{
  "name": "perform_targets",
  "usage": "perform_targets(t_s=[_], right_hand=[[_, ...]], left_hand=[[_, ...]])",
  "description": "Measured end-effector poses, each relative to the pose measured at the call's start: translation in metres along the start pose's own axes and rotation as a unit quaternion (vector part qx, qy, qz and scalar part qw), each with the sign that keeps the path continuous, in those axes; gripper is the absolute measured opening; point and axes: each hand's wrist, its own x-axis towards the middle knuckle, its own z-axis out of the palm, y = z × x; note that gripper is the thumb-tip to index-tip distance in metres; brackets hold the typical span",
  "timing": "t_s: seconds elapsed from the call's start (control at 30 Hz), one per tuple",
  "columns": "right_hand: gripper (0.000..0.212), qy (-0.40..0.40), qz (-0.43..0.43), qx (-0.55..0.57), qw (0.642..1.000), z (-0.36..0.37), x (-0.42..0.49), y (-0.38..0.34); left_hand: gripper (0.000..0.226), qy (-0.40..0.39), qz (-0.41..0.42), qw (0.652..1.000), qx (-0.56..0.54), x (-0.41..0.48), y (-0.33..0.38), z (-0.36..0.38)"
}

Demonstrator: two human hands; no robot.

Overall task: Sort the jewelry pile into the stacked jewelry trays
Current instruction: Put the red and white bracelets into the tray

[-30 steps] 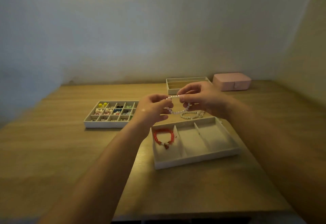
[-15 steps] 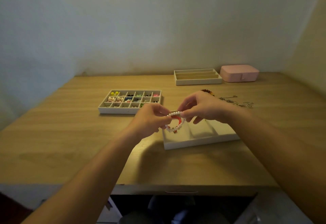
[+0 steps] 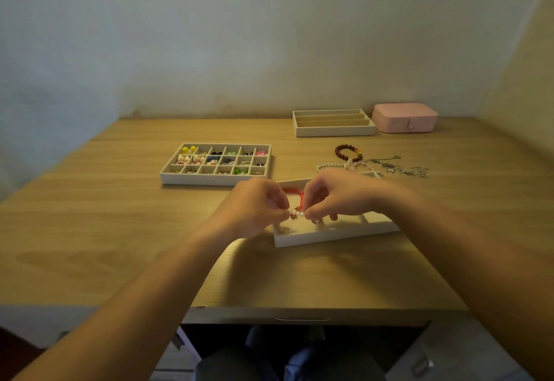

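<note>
Both left grip (image 3: 254, 207) and right grip (image 3: 332, 198) tight on seemingly pearl bracelet (image 3: 295, 215) between them.

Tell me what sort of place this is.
Probably a home desk set in a room corner, not a shop: a wooden desk with a drawer handle, bare walls behind, a pink jewelry box and a divided tray of small colourful pieces.
</note>
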Motion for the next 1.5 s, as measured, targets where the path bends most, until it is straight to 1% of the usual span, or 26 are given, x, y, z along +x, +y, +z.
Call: perform_targets(t_s=[0.13,0.23,0.33,0.47,0.53,0.67,0.73,0.83,0.9,1.0,1.07,1.13,1.2,1.33,1.4,1.5], right_hand=[[0.003,0.031,-0.018,-0.049,0.998,0.006,0.002,-0.005],[0.005,0.050,-0.026,-0.089,0.994,0.009,0.003,-0.010],[0.007,0.052,-0.026,-0.122,0.991,0.011,0.004,-0.012],[0.012,0.053,-0.030,-0.145,0.988,0.009,0.005,-0.010],[0.016,0.047,-0.035,-0.136,0.989,0.008,0.005,-0.009],[0.022,0.019,-0.045,-0.117,0.992,0.010,0.005,-0.007],[0.022,0.023,-0.048,-0.115,0.992,0.011,0.005,-0.008],[0.022,0.042,-0.046,-0.113,0.992,0.010,0.005,-0.007],[0.021,0.032,-0.045,-0.109,0.993,0.011,0.006,-0.007],[0.020,0.030,-0.041,-0.100,0.994,0.011,0.007,-0.006],[0.018,0.063,-0.039,-0.081,0.994,0.005,0.005,-0.005],[0.016,0.109,-0.030,-0.049,0.992,-0.003,0.004,0.000],[0.016,0.142,-0.014,-0.025,0.989,-0.013,0.006,0.012],[0.021,0.214,0.039,0.026,0.976,-0.036,0.018,0.040],[0.025,0.241,0.066,0.033,0.968,-0.045,0.027,0.051],[0.029,0.251,0.098,0.009,0.963,-0.053,0.046,0.067]], left_hand=[[0.008,0.009,0.032,0.995,0.095,-0.003,0.002,-0.001],[0.007,0.034,0.072,0.979,0.190,-0.007,0.008,0.000],[0.011,0.053,0.086,0.969,0.227,-0.008,0.008,0.001],[0.016,0.047,0.078,0.970,0.226,-0.011,0.006,-0.001],[0.022,0.038,0.093,0.968,0.230,-0.014,0.006,-0.002],[0.028,-0.016,0.127,0.964,0.231,-0.018,0.003,-0.002],[0.027,-0.038,0.131,0.963,0.233,-0.018,0.001,-0.001],[0.030,-0.027,0.140,0.961,0.237,-0.016,-0.001,-0.001],[0.033,-0.017,0.141,0.962,0.232,-0.014,0.000,-0.001],[0.030,-0.033,0.129,0.963,0.234,-0.011,0.002,-0.001],[0.029,-0.020,0.110,0.974,0.200,-0.008,0.003,0.000],[0.029,0.021,0.083,0.986,0.146,-0.003,0.004,-0.001],[0.025,0.045,0.075,0.988,0.126,0.006,0.009,0.001],[0.017,0.059,0.071,0.988,0.123,0.036,0.021,0.007],[0.020,0.064,0.056,0.991,0.106,0.055,0.026,0.008],[0.026,0.050,0.023,0.995,0.081,0.090,0.029,0.010]])
